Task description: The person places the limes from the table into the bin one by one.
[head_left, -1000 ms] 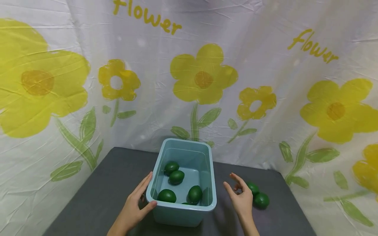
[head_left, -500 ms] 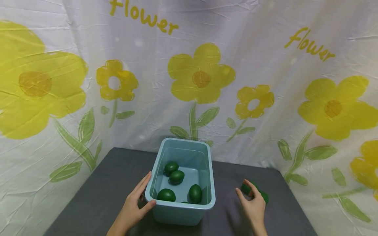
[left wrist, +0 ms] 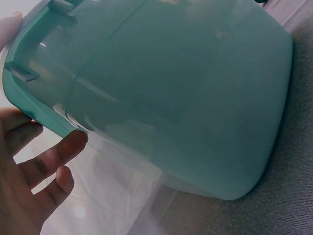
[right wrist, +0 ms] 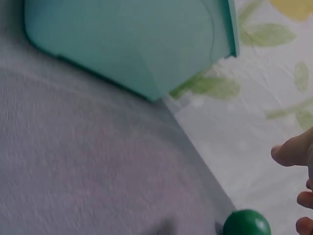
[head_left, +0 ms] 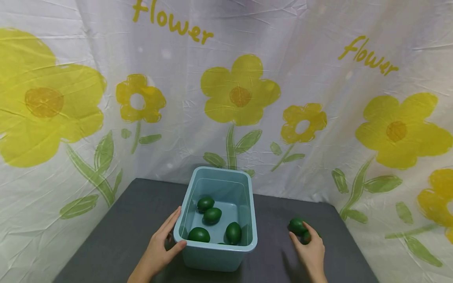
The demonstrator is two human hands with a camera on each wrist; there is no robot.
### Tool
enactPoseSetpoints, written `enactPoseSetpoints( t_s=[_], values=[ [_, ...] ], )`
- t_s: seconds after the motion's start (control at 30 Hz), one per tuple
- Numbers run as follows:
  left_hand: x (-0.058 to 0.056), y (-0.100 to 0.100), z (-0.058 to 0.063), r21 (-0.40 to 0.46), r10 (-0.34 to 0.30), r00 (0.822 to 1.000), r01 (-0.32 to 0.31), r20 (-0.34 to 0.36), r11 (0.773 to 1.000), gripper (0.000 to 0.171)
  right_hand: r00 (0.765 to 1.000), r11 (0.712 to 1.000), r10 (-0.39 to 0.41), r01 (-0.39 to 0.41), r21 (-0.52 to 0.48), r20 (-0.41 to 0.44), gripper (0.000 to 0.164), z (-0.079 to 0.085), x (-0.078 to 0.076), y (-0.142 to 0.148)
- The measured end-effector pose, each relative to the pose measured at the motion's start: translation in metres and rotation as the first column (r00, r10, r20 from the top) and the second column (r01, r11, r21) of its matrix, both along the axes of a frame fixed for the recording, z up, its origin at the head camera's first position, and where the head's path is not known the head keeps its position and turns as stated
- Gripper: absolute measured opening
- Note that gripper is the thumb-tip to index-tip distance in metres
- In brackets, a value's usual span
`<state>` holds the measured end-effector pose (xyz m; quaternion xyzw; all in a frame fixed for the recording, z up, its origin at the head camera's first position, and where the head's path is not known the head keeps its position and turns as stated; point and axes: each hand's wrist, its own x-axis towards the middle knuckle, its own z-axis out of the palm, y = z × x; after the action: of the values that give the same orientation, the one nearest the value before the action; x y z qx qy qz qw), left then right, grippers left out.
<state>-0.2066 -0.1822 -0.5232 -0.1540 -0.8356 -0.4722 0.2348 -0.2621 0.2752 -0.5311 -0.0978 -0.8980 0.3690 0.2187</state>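
A light blue plastic bin point(head_left: 216, 257) stands in the middle of the table. My left hand point(head_left: 160, 243) holds its near left corner, thumb at the front rim and fingers along the left side. Inside lie several dark green, lime-like fruits point(head_left: 199, 234), one mostly hidden behind the front rim. Right of the bin are two more such fruits, a farther one point(head_left: 296, 226) and a nearer one point(head_left: 306, 237) partly covered by my right hand point(head_left: 311, 251). That hand reaches over the nearer fruit with thumb and fingers spread apart. In the right wrist view a green fruit point(right wrist: 247, 224) lies below the fingers.
The table has a dark grey cloth point(head_left: 141, 200). A white curtain point(head_left: 177, 145) with yellow flowers hangs along the back and both sides. Between the bin and the right hand lies grey cloth.
My right hand has moved right, from beside the bin to the two loose fruits, and now covers part of the nearer one. The left hand stays on the bin.
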Motion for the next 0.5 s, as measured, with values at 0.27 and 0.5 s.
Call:
enactPoseSetpoints(
  t_s=[0.27, 0.5],
  values=[
    [0.001, 0.000, 0.001, -0.005, -0.011, 1.000, 0.011, -0.004, 1.000, 0.079, 1.000, 0.998, -0.013, 0.013, 0.059, 0.015, 0.076, -0.009, -0.008, 0.023],
    [0.000, -0.001, 0.002, -0.022, -0.019, 0.999, 0.018, -0.040, 1.000, 0.081, 0.997, 0.992, -0.061, 0.056, 0.114, 0.040, 0.088, -0.016, -0.014, 0.035]
  ],
)
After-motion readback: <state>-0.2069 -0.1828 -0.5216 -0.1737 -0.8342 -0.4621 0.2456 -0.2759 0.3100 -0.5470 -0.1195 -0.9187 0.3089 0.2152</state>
